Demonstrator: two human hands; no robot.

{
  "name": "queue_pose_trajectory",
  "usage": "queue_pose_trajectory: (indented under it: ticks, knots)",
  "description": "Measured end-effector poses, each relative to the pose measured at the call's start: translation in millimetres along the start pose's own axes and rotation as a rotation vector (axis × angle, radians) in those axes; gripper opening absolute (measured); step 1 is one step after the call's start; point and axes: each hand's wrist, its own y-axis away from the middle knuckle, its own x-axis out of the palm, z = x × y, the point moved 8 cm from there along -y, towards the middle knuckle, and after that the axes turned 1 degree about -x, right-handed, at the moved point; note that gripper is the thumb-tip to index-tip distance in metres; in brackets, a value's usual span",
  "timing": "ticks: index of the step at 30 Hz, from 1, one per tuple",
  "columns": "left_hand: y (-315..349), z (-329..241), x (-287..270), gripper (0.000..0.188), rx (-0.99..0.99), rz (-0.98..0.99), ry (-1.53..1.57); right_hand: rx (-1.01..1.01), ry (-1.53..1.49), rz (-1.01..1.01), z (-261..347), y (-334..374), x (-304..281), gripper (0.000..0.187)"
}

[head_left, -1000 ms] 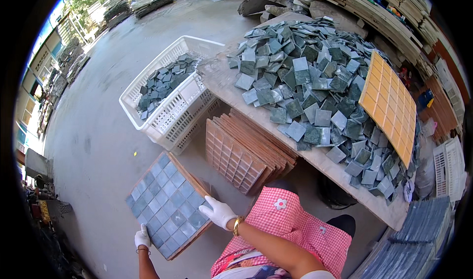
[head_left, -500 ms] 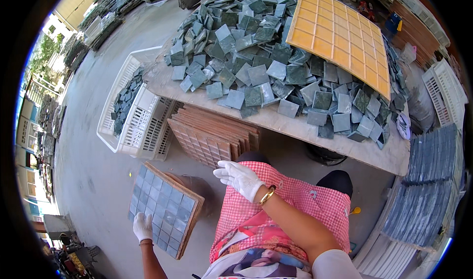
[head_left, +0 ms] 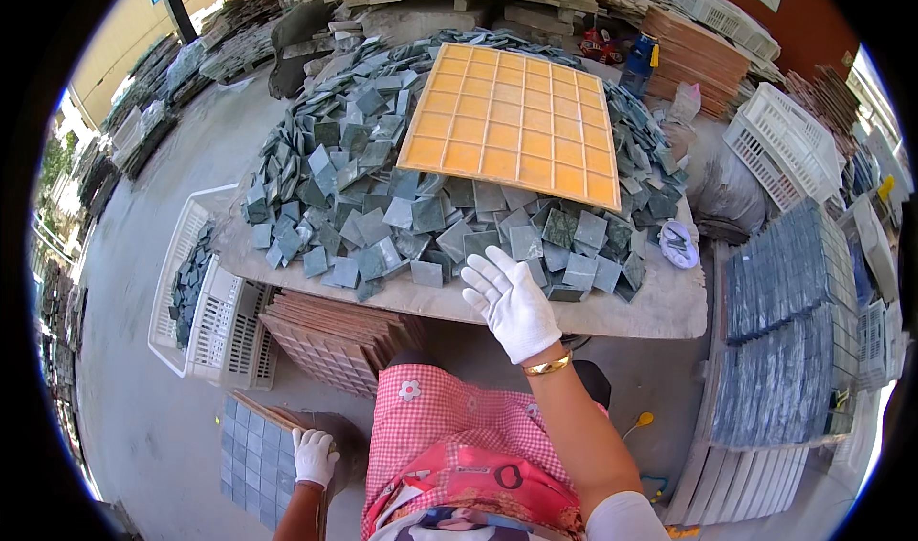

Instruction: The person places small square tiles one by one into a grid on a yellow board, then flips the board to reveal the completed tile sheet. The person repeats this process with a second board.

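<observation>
My right hand (head_left: 512,302), in a white glove with a gold bangle at the wrist, is raised palm up, fingers apart and holding nothing. It is over the front edge of a table (head_left: 660,302) heaped with loose square green-grey stone tiles (head_left: 427,214). Low on the left, my white-gloved left hand (head_left: 314,457) rests at the right edge of a board set with rows of grey square tiles (head_left: 256,465). Its fingers look a little bent and apart; the undersides are hidden. A yellow gridded tray (head_left: 512,125) lies tilted on the tile heap.
White plastic crates (head_left: 220,340) with small dark tiles stand left of the table. Brown gridded boards (head_left: 320,335) lean beneath it. Stacked tile sheets (head_left: 784,350) rise on the right, below another white crate (head_left: 784,144). A bundled white cloth-like item (head_left: 678,245) lies at the table's right end.
My view has turned to the right. My right hand has moved from above my lap to the tile heap, turning palm up. My left hand has shifted from the tile faces to the board's right edge.
</observation>
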Motion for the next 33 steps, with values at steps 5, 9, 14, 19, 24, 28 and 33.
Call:
queue_pose_trajectory:
  ticks: [5,9,14,19,24,28,33]
  knots:
    - [6,-16,-12,0.049,-0.038,-0.078,-0.001,-0.205,-0.211,-0.272,56,-47,-9,0.068]
    - [49,-51,-29,0.055,-0.097,-0.081,0.182,-0.241,-0.481,-0.227,83,-105,-31,0.061]
    - [47,-77,-68,0.038,-0.121,-0.202,0.461,-0.196,-0.184,-0.335,138,-114,-4,0.032]
    - [12,-73,-104,0.037,-0.116,-0.343,0.936,-0.161,-0.156,-0.126,115,-49,-12,0.019]
    - [-52,-168,-129,0.041,0.156,0.152,2.111,-0.196,-0.123,-0.245,26,179,-65,0.026]
    - [-46,-187,-95,0.044,-0.038,0.234,1.964,-0.037,0.211,-0.373,-69,302,-146,0.05]
    - [-23,-181,-39,0.052,-0.013,0.251,1.887,0.13,-0.27,-0.569,-79,352,-96,0.047]
